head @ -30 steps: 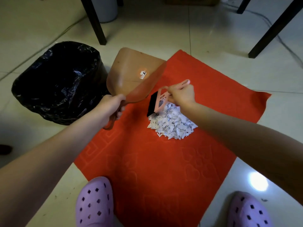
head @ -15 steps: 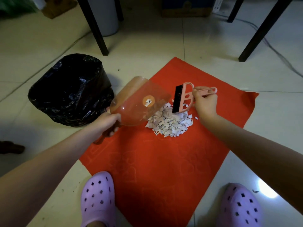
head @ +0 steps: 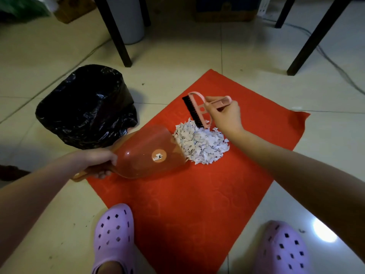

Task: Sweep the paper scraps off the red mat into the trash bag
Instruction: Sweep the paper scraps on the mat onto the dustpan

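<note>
A heap of white paper scraps [head: 201,144] lies on the red mat [head: 197,204]. My left hand [head: 98,161] grips the handle of a see-through orange dustpan [head: 150,153], whose front lip rests on the mat and touches the heap's left side. My right hand [head: 225,115] holds a pink hand brush [head: 197,109] with black bristles, tilted, at the far edge of the heap. The black trash bag [head: 85,107] stands open on the floor to the left of the mat.
Two purple clogs [head: 114,236] [head: 284,248] are at the near edge, one on the mat's corner. Black table legs [head: 116,32] [head: 316,36], a grey bin [head: 126,18], a cardboard box [head: 225,8] and a floor cable [head: 335,66] lie beyond the mat.
The dustpan came down from a raised tilt beside the bag to the mat, its lip now against the scraps. The brush lifted off the heap and swung to its far side.
</note>
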{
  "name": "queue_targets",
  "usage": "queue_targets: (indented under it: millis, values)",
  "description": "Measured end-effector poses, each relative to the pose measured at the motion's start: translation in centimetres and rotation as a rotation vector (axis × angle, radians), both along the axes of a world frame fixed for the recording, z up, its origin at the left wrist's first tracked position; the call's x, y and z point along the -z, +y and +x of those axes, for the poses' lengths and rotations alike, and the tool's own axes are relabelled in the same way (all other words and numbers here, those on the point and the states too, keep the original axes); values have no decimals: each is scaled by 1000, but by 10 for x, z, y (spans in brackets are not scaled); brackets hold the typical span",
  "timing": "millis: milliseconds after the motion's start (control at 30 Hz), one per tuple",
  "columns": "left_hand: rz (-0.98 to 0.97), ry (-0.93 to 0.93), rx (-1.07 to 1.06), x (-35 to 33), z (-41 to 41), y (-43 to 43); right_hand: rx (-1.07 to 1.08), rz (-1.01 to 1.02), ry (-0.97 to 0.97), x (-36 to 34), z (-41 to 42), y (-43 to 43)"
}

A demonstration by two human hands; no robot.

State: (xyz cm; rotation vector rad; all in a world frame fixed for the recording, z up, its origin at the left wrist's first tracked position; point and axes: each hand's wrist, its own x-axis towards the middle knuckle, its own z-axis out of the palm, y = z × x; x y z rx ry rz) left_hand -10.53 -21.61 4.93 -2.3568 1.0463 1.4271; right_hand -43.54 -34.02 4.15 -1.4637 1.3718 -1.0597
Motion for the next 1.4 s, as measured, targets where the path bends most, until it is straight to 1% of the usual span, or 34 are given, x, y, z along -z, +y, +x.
queue_targets:
  millis: [100,167,300,433,500,633,733,800,900,1133,1267,1333,1400]
  values:
    - [25,17,-24,6,8,7,-67,-41,46,2,18,-2]
    - [61,11,-27,9,13,12,-97,-79,117,5,29,-5]
    - [96,21,-7,19,17,19,-158,-164,314,11,49,-11]
    - [96,53,-6,27,9,17,-236,-244,577,22,62,-24]
    - [92,54,-17,27,4,13,-253,-236,644,26,67,-30]
    - [89,39,9,27,1,9,-241,-190,708,30,73,-41]
    - [87,40,10,27,1,8,-240,-65,734,31,79,-47]
    - [89,39,9,27,1,8,-310,27,751,31,81,-45]
    - [86,41,-2,26,1,7,-429,94,775,33,76,-38]
    - [74,47,-33,32,2,9,-652,44,748,38,55,-21]
    - [72,56,-18,35,-2,8,-762,-28,712,32,50,-11]
    - [60,61,-16,37,-4,7,-770,-78,680,26,45,-9]
    - [50,63,-16,37,-5,6,-721,-124,631,20,39,-8]
